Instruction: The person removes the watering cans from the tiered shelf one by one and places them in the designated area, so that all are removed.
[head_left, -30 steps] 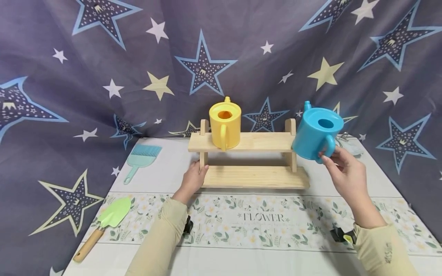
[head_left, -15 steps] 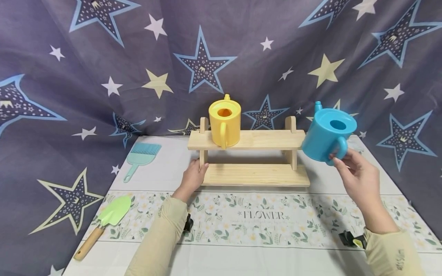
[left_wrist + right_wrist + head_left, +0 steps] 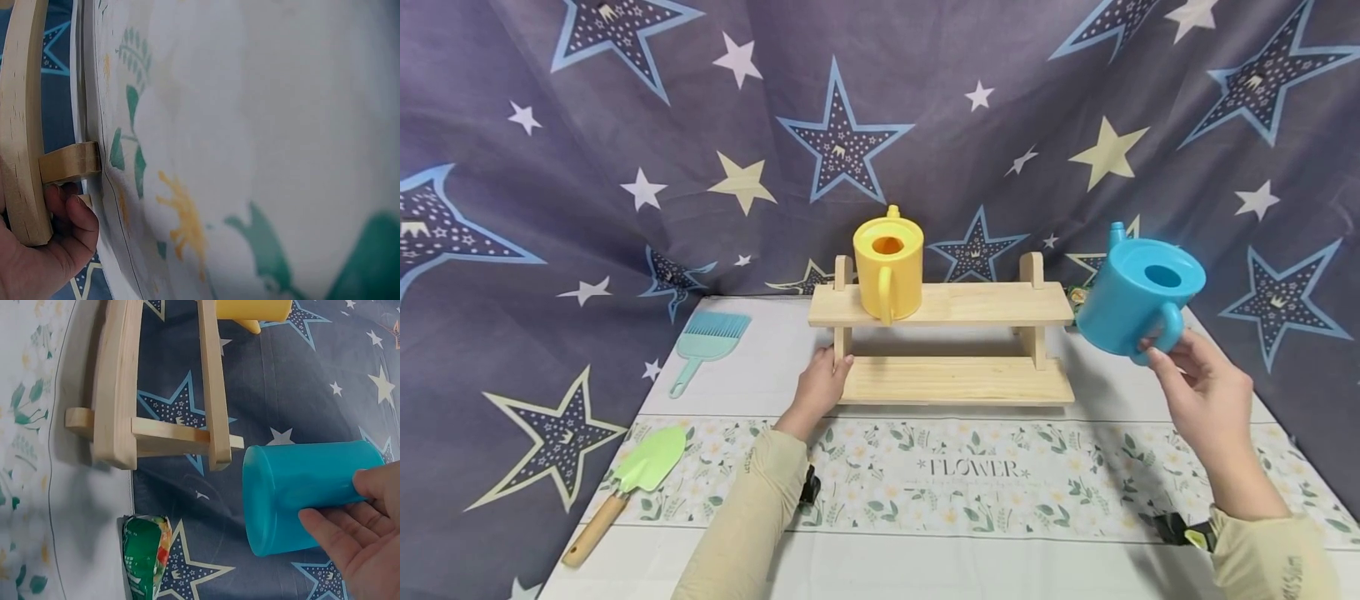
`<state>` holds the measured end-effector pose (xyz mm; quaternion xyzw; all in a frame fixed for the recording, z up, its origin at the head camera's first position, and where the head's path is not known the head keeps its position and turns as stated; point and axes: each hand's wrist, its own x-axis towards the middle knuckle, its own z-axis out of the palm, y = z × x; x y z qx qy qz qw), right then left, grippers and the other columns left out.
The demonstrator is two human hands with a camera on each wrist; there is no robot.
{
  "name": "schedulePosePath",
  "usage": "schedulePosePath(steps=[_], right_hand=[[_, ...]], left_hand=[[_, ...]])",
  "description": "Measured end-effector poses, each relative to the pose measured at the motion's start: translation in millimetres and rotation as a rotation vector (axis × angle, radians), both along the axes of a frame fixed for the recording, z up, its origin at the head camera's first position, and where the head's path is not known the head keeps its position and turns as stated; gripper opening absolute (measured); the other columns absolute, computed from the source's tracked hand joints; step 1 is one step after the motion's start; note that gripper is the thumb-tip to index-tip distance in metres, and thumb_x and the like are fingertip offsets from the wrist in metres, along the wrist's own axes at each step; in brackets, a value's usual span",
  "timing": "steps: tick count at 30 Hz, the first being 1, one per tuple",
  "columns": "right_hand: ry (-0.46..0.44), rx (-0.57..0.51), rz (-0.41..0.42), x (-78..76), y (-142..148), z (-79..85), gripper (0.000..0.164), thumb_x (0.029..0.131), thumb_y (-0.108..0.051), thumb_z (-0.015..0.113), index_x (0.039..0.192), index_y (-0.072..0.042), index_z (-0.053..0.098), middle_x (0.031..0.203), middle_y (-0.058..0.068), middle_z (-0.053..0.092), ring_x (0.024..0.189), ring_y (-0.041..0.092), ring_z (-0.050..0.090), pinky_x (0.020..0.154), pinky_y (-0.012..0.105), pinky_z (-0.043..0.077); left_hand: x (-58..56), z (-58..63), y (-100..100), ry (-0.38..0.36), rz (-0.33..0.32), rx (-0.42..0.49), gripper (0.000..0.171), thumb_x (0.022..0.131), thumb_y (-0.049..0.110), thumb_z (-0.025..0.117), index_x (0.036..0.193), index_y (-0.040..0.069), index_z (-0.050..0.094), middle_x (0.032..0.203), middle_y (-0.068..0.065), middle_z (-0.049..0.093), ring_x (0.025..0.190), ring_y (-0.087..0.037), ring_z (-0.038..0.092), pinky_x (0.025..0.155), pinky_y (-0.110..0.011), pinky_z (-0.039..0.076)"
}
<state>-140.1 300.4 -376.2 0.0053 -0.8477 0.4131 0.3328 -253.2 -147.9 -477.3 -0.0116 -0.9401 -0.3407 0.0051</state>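
My right hand pinches the handle of a blue watering can, holding it in the air off the right end of a two-tier wooden shelf. The can is slightly tilted, its spout towards the back. In the right wrist view the can's base faces the shelf, apart from it. At the shelf's lower left end my left hand grips the wood; in the left wrist view its fingers curl round the board's end. A yellow watering can stands upright on the left of the top tier.
On the left lie a teal dustpan with a brush and a green trowel with a wooden handle. A green packet lies beyond the shelf's right end. A star-patterned curtain hangs behind the table.
My right hand has carried the blue watering can to the right, from beside the top tier's right end to a spot clear of it. The left hand and yellow watering can have stayed put.
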Motion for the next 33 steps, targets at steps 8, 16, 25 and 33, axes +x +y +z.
schedulePosePath(steps=[8, 16, 25, 33], right_hand=[[-0.042, -0.015, -0.038, 3.1, 8, -5.8, 0.030, 0.094, -0.009, 0.067, 0.122, -0.001, 0.064, 0.098, -0.031, 0.056, 0.089, -0.017, 0.055, 0.075, 0.002, 0.040], [-0.071, -0.008, -0.056, 5.2, 14, -12.2, 0.029, 0.094, -0.010, 0.067, 0.122, -0.002, 0.064, 0.096, -0.032, 0.054, 0.087, -0.018, 0.054, 0.074, 0.001, 0.040], [-0.105, -0.061, -0.054, 5.7, 19, -20.1, 0.029, 0.094, -0.010, 0.066, 0.121, 0.001, 0.064, 0.096, -0.029, 0.057, 0.086, -0.015, 0.057, 0.073, 0.002, 0.042], [-0.169, -0.116, -0.039, 6.0, 26, -30.6, 0.033, 0.095, -0.012, 0.066, 0.124, 0.003, 0.062, 0.098, -0.024, 0.059, 0.087, -0.015, 0.057, 0.074, 0.003, 0.044]], left_hand=[[0.3, 1.3, 0, 0.000, 0.006, 0.001, 0.049, 0.105, 0.035, 0.042, 0.139, 0.000, 0.048, 0.115, -0.017, 0.053, 0.103, -0.033, 0.059, 0.086, -0.048, 0.049], [0.4, 1.5, 1, -0.005, 0.004, -0.002, 0.049, 0.105, 0.034, 0.043, 0.140, 0.000, 0.047, 0.117, -0.018, 0.052, 0.105, -0.033, 0.058, 0.087, -0.049, 0.049], [-0.7, -0.2, 1, -0.023, 0.016, 0.010, 0.047, 0.105, 0.034, 0.044, 0.140, 0.002, 0.048, 0.117, -0.017, 0.052, 0.103, -0.031, 0.058, 0.086, -0.046, 0.049], [-1.1, -1.6, 0, -0.013, 0.014, 0.013, 0.047, 0.105, 0.034, 0.044, 0.139, 0.002, 0.048, 0.117, -0.017, 0.052, 0.103, -0.032, 0.058, 0.087, -0.048, 0.049]])
